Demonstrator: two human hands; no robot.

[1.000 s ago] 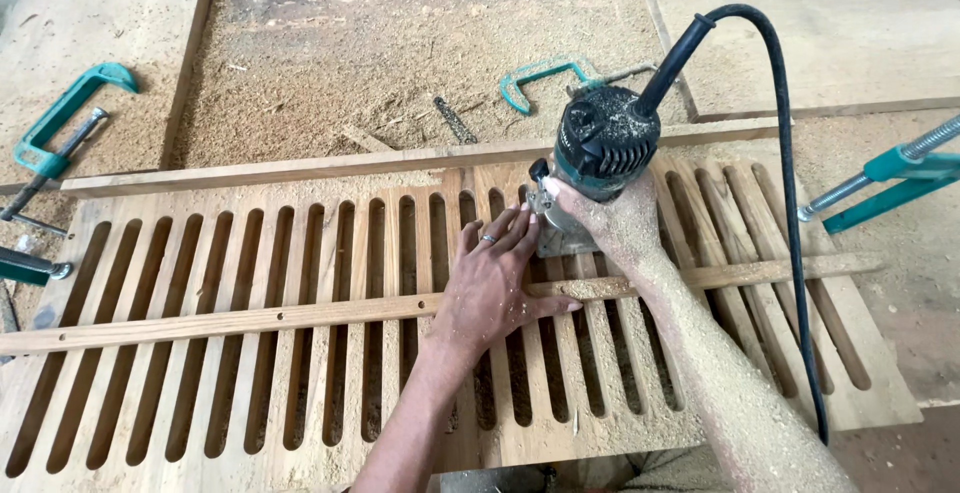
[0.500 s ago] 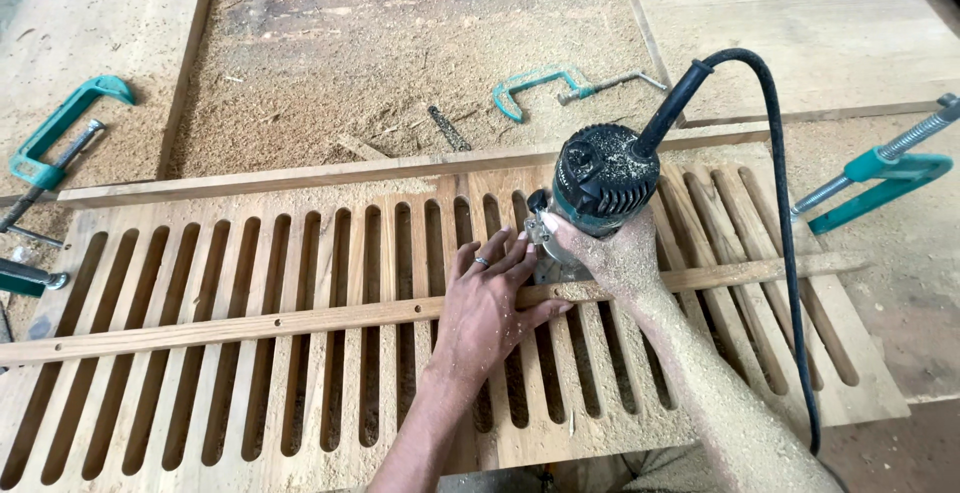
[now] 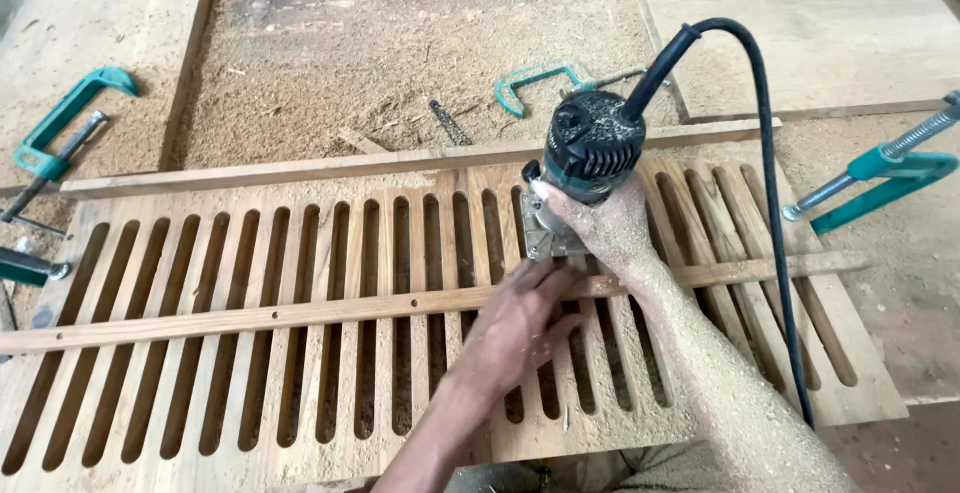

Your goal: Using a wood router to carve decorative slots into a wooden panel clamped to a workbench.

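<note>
Right hand [image 3: 600, 228] grips the black, dust-coated trim router [image 3: 592, 146] closed-fisted; left hand [image 3: 520, 323] lies open and flat, holding nothing, on the slotted wooden panel [image 3: 300, 353].

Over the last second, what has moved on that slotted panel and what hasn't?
The right hand has kept its grip on the black router and drawn it a little down the slot toward the thin cross strip. The left hand stayed pressed flat on the slotted panel just below the router. The loose clamps and the sawdust look unmoved.
</note>
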